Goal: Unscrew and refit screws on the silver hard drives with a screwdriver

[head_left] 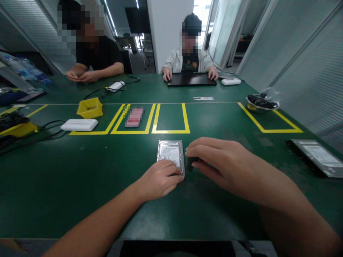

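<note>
A silver, rectangular metal hard drive [170, 151] lies flat on a green tabletop [80, 178] beneath a person's left hand [162, 178], whose fingers bend over its near end, apparently to steady it; the thumb is hidden, so its grip cannot be told. Just right of the drive, the right hand [217, 157] pinches a short black-handled tool [190, 164] near the drive's near right corner, likely for fine control. Beyond both hands, yellow tape outlines [170, 131] seemingly mark set places.
</note>
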`<action>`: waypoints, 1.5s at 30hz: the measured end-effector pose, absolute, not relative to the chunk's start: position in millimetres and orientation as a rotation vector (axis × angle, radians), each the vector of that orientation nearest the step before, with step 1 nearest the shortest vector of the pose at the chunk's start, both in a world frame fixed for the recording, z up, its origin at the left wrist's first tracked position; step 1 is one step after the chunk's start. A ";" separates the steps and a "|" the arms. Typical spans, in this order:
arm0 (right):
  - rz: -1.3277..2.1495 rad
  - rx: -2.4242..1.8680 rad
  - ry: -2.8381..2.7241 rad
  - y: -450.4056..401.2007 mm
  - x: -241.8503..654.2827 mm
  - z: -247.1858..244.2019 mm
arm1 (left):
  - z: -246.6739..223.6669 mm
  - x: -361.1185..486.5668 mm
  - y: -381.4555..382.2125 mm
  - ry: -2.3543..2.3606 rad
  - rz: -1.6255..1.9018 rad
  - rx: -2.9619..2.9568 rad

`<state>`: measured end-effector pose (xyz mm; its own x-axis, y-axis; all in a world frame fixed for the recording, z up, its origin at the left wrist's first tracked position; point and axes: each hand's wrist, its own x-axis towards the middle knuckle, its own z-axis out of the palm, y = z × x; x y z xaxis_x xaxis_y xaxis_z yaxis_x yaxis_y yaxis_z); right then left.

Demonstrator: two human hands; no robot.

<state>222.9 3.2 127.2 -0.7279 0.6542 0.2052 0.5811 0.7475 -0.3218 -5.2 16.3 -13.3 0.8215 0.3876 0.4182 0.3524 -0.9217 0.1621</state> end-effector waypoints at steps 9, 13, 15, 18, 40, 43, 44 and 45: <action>0.370 -0.880 -2.614 2.2 221.7 129.6 | -12.4 -5.2 16.2 0.596 0.744 2.917; 0.362 -0.829 -2.611 4.4 225.8 130.1 | -11.4 -5.2 16.4 0.589 0.716 2.910; 0.359 -0.825 -2.602 4.6 227.5 130.6 | -11.7 -5.2 16.4 0.588 0.709 2.910; 0.386 -0.843 -2.577 4.0 227.5 131.8 | -12.9 -5.3 16.3 0.599 0.725 2.913; 0.454 -0.942 -2.581 3.5 227.6 132.3 | -13.7 -6.0 16.5 0.597 0.738 2.914; 0.430 -0.948 -2.569 3.2 225.6 131.8 | -14.5 -5.5 16.2 0.599 0.762 2.915; 0.429 -0.954 -2.567 3.2 225.0 131.7 | -14.6 -5.3 16.1 0.599 0.770 2.914; 0.431 -0.958 -2.566 3.2 224.5 131.6 | -14.7 -5.1 16.0 0.599 0.773 2.915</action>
<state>224.5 3.2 131.6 -0.7018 0.6743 0.2297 0.5622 0.7223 -0.4028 -5.1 16.0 -14.7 0.7979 0.3858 0.4631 0.3519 -0.9220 0.1617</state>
